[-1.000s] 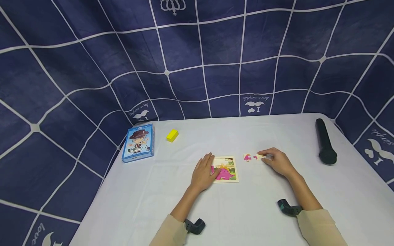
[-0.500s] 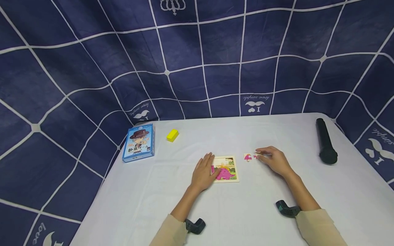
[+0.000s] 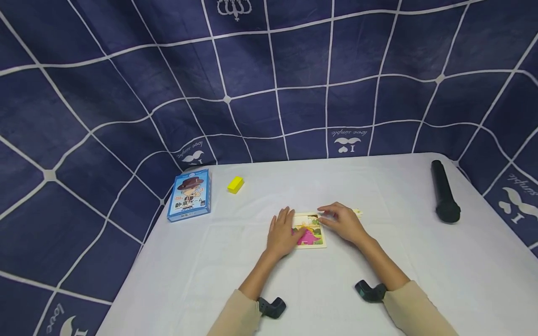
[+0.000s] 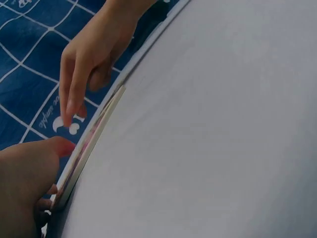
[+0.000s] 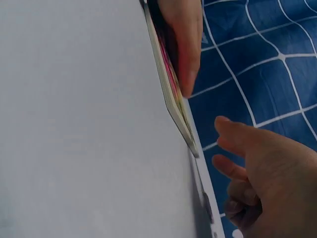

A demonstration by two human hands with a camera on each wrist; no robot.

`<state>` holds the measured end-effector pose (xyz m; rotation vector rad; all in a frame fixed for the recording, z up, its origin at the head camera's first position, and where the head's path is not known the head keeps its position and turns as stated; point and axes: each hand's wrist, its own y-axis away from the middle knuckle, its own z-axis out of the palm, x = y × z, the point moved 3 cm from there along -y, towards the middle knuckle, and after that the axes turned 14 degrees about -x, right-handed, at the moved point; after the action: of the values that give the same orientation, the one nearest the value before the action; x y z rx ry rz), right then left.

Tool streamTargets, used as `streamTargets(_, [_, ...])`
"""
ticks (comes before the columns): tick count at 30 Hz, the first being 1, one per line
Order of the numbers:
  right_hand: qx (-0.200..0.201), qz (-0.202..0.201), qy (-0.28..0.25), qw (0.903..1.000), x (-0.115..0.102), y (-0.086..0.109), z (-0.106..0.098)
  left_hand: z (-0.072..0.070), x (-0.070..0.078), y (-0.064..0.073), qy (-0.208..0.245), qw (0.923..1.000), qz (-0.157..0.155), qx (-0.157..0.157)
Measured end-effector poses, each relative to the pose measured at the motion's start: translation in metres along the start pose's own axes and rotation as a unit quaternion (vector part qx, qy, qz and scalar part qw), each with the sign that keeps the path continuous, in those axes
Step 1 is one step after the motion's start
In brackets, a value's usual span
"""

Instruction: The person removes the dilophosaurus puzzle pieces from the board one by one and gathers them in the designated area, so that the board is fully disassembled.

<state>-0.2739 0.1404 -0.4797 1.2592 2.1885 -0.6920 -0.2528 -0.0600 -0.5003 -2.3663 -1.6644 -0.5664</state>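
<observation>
My left hand (image 3: 281, 237) rests flat on the left side of a small wooden jigsaw puzzle (image 3: 309, 239), fingers stretched forward and thumb across the pink dinosaur picture. A pale gap shows near its top. Over the board's upper right corner hovers my right hand (image 3: 346, 225), its thumb and forefinger apart; no piece is visible between them in the right wrist view. Just behind that hand, part of a pale puzzle piece (image 3: 358, 212) shows on the table. The pink pieces seen earlier are hidden. From the left wrist, the board (image 4: 89, 146) appears edge-on, below the right hand's fingertips.
A blue card-game box (image 3: 189, 195) lies at the left edge, with a yellow block (image 3: 235, 185) to its right. Toward the right edge lies a black microphone (image 3: 445, 193). Behind the white table (image 3: 252, 284) hangs a dark blue checked cloth (image 3: 302, 60).
My right hand has moved left from the loose pieces to the board's corner, now covering where the pink ones lay. My left hand stays on the board, shifted slightly right.
</observation>
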Motion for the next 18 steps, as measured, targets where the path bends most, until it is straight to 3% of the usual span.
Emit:
streamTargets(5, [-0.022,0.001,0.032,0.9992,-0.002,-0.004,0.012,0.005,0.007,-0.002,-0.035,0.9991,-0.021,0.012])
streamTargets(18, [-0.021,-0.013,0.079,0.9966,-0.001,-0.005,0.014,0.007,0.008,-0.003,-0.081,0.9961,-0.022,0.026])
